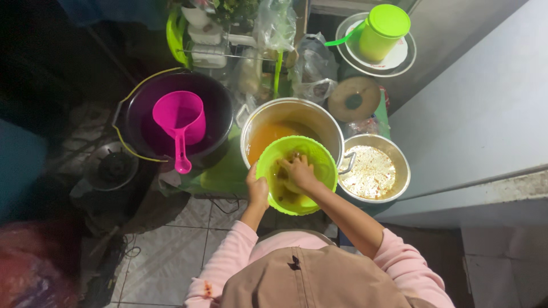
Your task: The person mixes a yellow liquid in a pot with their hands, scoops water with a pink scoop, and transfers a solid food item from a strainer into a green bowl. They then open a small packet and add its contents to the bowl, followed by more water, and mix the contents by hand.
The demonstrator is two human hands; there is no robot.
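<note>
Hands at a green strainer bowl (319, 162) held over the big steel pot (285, 111), the pot part full of orange liquid (265, 137); left hand (257, 190) clamped on the near-left rim of the strainer, fingers curled over its edge; right hand (297, 171) down inside the strainer, fingers bent and pressed into the wet brownish pulp (285, 194) there, closed around a clump of it as far as can be told; pink sleeves (240, 245) pushed back from both forearms, brown apron (308, 279) below; just right of the pot and touching it, a smaller steel bowl (402, 171) with pale speckled contents; left of the pot, a dark bucket (220, 105) with a yellow wire handle, a pink scoop (180, 122) resting inside, its handle hanging over the near rim; behind the pot, plastic bags (311, 68) and a round wooden lid (354, 98); farther back on a steel tray (408, 57), a lime-green lidded jug (381, 31); grey tiled floor (165, 251) beneath, grey counter (485, 114) along the right
</note>
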